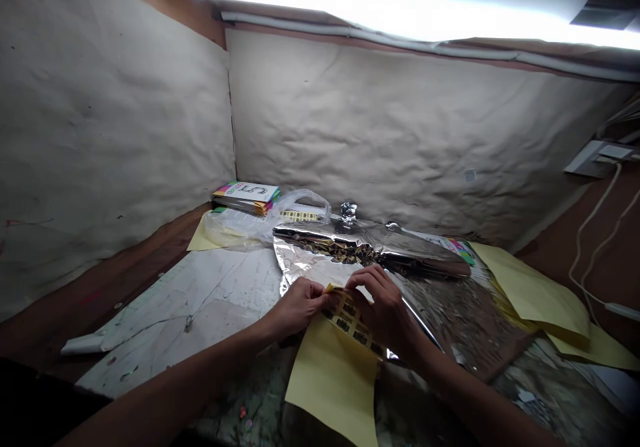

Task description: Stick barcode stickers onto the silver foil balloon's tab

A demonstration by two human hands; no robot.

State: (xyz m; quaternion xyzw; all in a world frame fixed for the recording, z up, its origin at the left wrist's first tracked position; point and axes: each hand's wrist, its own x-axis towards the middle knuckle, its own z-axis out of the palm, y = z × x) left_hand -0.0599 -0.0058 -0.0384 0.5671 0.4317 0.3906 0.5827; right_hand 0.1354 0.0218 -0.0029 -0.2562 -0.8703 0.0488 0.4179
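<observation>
Open run to the left of the hands, foil crowding the right

Around the barcode label sheet, the left hand has room leftward over the scratched white board. The right hand has the silver foil sheet just beside it, then yellow paper sheets farther right. In the far left corner, a plastic bag and a stack of packets stand before the paper-covered wall.
</observation>
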